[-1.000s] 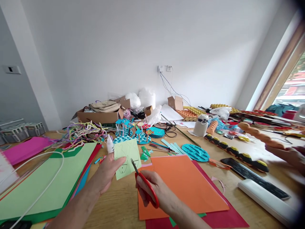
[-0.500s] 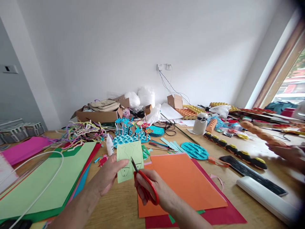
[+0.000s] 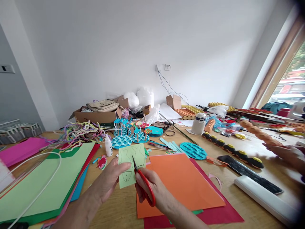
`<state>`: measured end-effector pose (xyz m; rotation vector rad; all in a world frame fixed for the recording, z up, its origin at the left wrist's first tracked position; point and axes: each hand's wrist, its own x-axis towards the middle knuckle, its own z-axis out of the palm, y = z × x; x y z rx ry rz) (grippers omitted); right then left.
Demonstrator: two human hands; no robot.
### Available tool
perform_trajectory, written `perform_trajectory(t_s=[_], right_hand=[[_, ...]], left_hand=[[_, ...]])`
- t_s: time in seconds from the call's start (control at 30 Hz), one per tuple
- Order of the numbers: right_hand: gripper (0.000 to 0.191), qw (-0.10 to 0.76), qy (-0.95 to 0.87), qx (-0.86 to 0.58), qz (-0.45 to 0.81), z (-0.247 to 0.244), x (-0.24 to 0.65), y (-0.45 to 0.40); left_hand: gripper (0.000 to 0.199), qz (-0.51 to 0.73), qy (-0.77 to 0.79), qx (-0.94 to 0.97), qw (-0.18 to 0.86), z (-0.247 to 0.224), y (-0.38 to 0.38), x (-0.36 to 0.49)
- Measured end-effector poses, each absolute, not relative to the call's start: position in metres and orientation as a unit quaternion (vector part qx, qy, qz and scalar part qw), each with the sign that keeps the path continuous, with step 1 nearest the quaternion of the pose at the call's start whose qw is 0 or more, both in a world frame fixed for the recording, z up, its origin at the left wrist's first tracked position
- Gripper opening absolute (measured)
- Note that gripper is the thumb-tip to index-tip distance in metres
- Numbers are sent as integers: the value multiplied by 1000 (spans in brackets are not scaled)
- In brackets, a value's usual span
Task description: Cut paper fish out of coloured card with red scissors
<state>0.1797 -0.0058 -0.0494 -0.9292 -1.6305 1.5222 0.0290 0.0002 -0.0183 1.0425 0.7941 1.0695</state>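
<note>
My left hand (image 3: 111,175) pinches the left edge of a light green sheet of paper (image 3: 139,151), thumb on top. Dark outlines of fish are drawn on the paper. In my right hand (image 3: 152,181) is a pair of scissors with red handles (image 3: 150,190). The dark blades lie over the middle of the sheet, between the drawn fish, pointing up and away from me. Whether the blades are closed on the paper I cannot tell. Beneath my right hand lies an orange sheet (image 3: 181,184) on a dark red sheet (image 3: 228,213).
Green sheets (image 3: 47,181) are stacked at left, near pipe cleaners (image 3: 83,132) and a glue bottle (image 3: 108,146). Blue fish crafts (image 3: 121,140) stand behind my hands. At right are a black phone-like slab (image 3: 250,175), a white case (image 3: 262,197) and another person's hand (image 3: 283,152) holding an orange egg-carton strip (image 3: 257,133).
The green paper has shifted slightly right and down, turning a little. The scissors have tipped more upright over it. The whole view has shifted slightly.
</note>
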Motion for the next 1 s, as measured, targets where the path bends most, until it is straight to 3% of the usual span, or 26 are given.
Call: perform_trajectory(t_s=[1.0], right_hand=[[48, 388, -609, -366, 587, -50, 177, -10]], left_hand=[[35, 439, 349, 473, 679, -25, -1, 31]])
